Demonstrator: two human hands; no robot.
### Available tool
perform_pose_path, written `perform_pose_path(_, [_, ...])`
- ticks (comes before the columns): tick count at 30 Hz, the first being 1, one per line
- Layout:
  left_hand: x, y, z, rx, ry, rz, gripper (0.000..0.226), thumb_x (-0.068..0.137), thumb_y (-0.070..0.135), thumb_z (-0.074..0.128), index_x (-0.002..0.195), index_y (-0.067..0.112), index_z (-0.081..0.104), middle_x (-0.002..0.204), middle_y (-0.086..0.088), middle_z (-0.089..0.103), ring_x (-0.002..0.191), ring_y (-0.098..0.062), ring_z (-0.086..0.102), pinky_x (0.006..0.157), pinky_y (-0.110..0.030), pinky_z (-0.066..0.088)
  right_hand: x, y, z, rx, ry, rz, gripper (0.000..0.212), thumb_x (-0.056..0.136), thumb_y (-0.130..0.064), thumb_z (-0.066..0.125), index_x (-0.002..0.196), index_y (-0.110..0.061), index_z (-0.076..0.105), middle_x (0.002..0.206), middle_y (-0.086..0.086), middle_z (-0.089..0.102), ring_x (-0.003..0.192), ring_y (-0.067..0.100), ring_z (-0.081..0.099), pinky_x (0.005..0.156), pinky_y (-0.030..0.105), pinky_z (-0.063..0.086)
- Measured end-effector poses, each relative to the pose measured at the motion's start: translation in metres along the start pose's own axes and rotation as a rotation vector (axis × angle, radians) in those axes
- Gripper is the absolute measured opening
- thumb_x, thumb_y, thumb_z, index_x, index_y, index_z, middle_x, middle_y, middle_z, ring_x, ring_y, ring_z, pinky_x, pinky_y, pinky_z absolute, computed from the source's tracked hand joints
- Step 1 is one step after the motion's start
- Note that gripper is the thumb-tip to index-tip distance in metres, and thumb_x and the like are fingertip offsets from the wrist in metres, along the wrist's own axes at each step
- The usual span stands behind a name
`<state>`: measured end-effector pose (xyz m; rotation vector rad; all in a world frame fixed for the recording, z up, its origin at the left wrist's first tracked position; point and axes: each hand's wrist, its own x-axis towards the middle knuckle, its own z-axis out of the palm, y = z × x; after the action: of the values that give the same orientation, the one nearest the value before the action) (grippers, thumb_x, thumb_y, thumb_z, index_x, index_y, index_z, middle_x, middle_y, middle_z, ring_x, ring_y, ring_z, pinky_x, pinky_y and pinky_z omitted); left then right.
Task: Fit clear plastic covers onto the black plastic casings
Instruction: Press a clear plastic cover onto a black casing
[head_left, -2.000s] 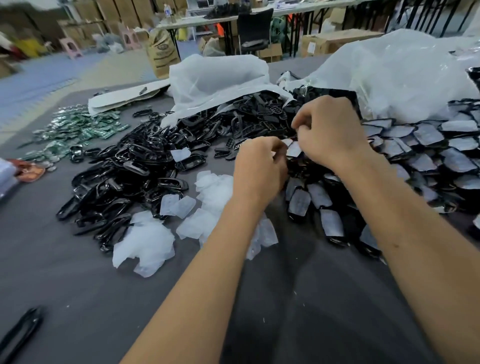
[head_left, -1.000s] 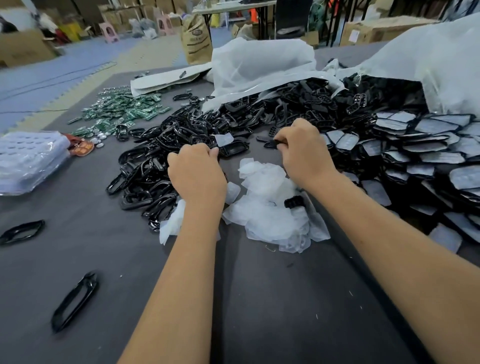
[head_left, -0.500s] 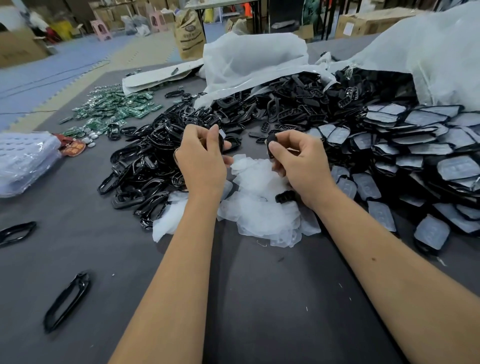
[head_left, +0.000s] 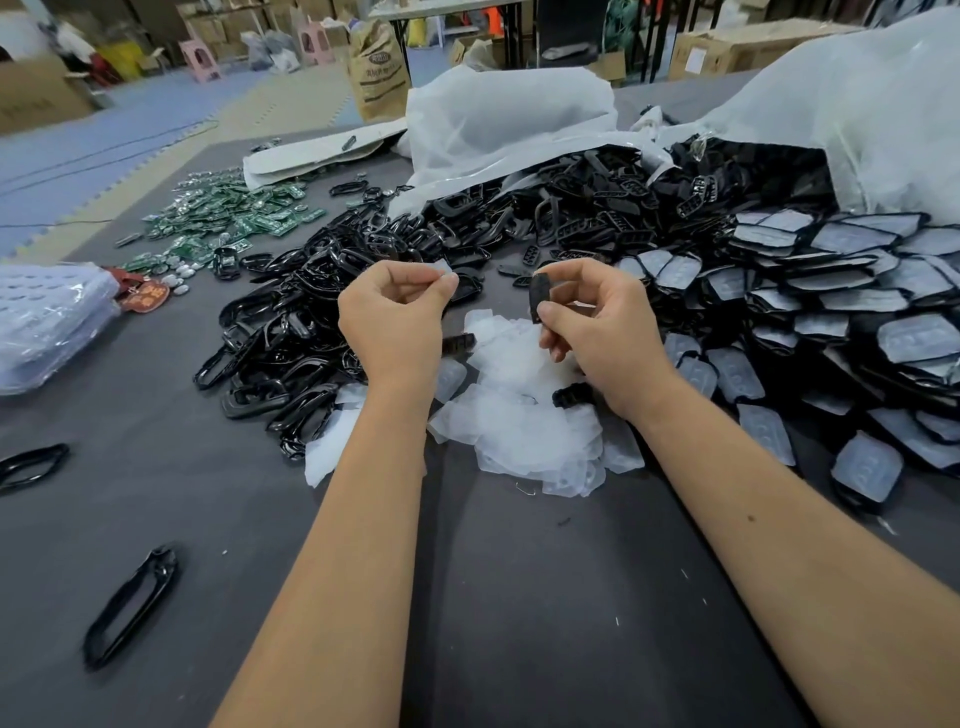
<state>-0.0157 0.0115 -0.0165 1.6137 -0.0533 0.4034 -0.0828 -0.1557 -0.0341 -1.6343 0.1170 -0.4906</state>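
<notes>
My left hand pinches a small clear plastic cover between thumb and fingers. A short gap to its right, my right hand holds a small black plastic casing upright by its edge. Both hands hover above a loose pile of clear covers on the grey table. A heap of black casings and frames spreads behind the hands. Casings with covers on them are stacked at the right.
White plastic bags lie open at the back and right. Green circuit boards are scattered at the far left. A clear blister pack rests at the left edge. Two loose black frames lie at the near left.
Both hands left the piles, the left with a clear cover and the right with a black casing. They rose and now hold the two parts slightly apart.
</notes>
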Motion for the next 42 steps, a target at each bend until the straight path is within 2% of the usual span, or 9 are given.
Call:
perform_pose_path(3, [-0.003, 0.003, 0.000, 0.114, 0.058, 0.207, 0.013, 0.080, 0.011, 0.086, 0.081, 0.014, 0.073, 0.076, 0.009, 0.072, 0.069, -0.004, 0.067, 0.070, -0.018, 0.055, 0.000, 0.001, 0.001, 0.002, -0.004, 0.002, 0.018, 0.094, 0.005, 0.066, 0.102, -0.010, 0.072, 0.080, 0.008, 0.070, 0.058, 0.015, 0.064, 0.049, 0.025, 0.051])
perform_pose_path(7, [-0.006, 0.006, 0.004, 0.169, 0.108, 0.437, 0.008, 0.092, 0.012, 0.072, 0.092, 0.009, 0.065, 0.083, 0.001, 0.066, 0.074, -0.015, 0.063, 0.072, -0.027, 0.053, 0.000, 0.000, 0.000, 0.030, -0.002, 0.017, 0.005, 0.096, -0.001, 0.068, 0.096, -0.006, 0.068, 0.076, 0.009, 0.069, 0.058, 0.015, 0.063, 0.049, 0.025, 0.050])
perform_pose_path(11, [-0.005, 0.000, 0.012, 0.174, 0.030, 0.323, 0.016, 0.106, 0.019, 0.053, 0.096, 0.010, 0.062, 0.083, -0.012, 0.066, 0.059, -0.021, 0.066, 0.068, -0.049, 0.057, 0.000, -0.004, -0.001, 0.105, 0.020, 0.054, 0.009, 0.098, -0.001, 0.066, 0.090, -0.002, 0.061, 0.077, 0.017, 0.068, 0.055, 0.017, 0.063, 0.047, 0.025, 0.050])
perform_pose_path(15, [-0.012, -0.003, 0.020, 0.173, -0.218, 0.219, 0.039, 0.111, 0.024, 0.044, 0.087, -0.002, 0.062, 0.060, -0.012, 0.061, 0.043, -0.008, 0.059, 0.049, -0.032, 0.047, 0.000, -0.007, -0.005, 0.206, 0.067, 0.119, 0.014, 0.094, 0.005, 0.059, 0.085, -0.005, 0.056, 0.085, 0.016, 0.077, 0.052, 0.018, 0.062, 0.045, 0.025, 0.048])
perform_pose_path(20, [-0.022, 0.000, 0.024, 0.031, -0.348, 0.055, 0.034, 0.113, 0.028, 0.038, 0.084, 0.012, 0.047, 0.067, -0.015, 0.066, 0.045, -0.025, 0.068, 0.033, -0.022, 0.037, 0.000, -0.007, -0.009, 0.291, 0.112, 0.142, 0.031, 0.089, 0.009, 0.057, 0.075, -0.014, 0.042, 0.083, 0.014, 0.077, 0.048, 0.017, 0.054, 0.041, 0.023, 0.039])
perform_pose_path(25, [-0.022, 0.000, 0.026, -0.169, -0.379, -0.173, 0.029, 0.111, 0.030, 0.045, 0.099, 0.005, 0.052, 0.078, -0.014, 0.073, 0.063, -0.029, 0.075, 0.052, -0.033, 0.060, 0.001, -0.005, -0.008, 0.406, 0.093, 0.134, 0.020, 0.095, -0.004, 0.072, 0.083, -0.009, 0.058, 0.084, 0.014, 0.072, 0.057, 0.015, 0.063, 0.051, 0.021, 0.049])
perform_pose_path(31, [-0.020, -0.003, 0.026, -0.313, -0.379, -0.322, 0.022, 0.111, 0.017, 0.040, 0.107, 0.002, 0.056, 0.086, -0.017, 0.072, 0.072, -0.029, 0.076, 0.065, -0.036, 0.064, 0.000, -0.001, -0.006, 0.226, 0.080, 0.069, 0.016, 0.091, 0.004, 0.074, 0.096, -0.007, 0.064, 0.071, 0.003, 0.065, 0.053, 0.013, 0.056, 0.047, 0.023, 0.045])
perform_pose_path(35, [-0.022, -0.003, 0.024, -0.300, -0.354, -0.285, 0.024, 0.111, 0.017, 0.042, 0.103, 0.005, 0.061, 0.082, -0.012, 0.077, 0.070, -0.036, 0.076, 0.057, -0.033, 0.061, -0.002, -0.004, -0.004, 0.136, 0.097, 0.017, 0.015, 0.091, 0.001, 0.076, 0.100, -0.009, 0.070, 0.078, -0.004, 0.067, 0.059, 0.002, 0.058, 0.051, 0.017, 0.046])
perform_pose_path(42, [-0.023, -0.007, 0.026, -0.030, -0.219, 0.025, 0.016, 0.103, 0.013, 0.057, 0.097, 0.012, 0.072, 0.070, -0.003, 0.065, 0.058, -0.014, 0.061, 0.052, -0.027, 0.053, -0.003, -0.004, -0.003, 0.112, 0.102, -0.011, 0.008, 0.092, 0.000, 0.075, 0.098, -0.005, 0.074, 0.077, 0.001, 0.069, 0.061, 0.013, 0.060, 0.056, 0.024, 0.053])
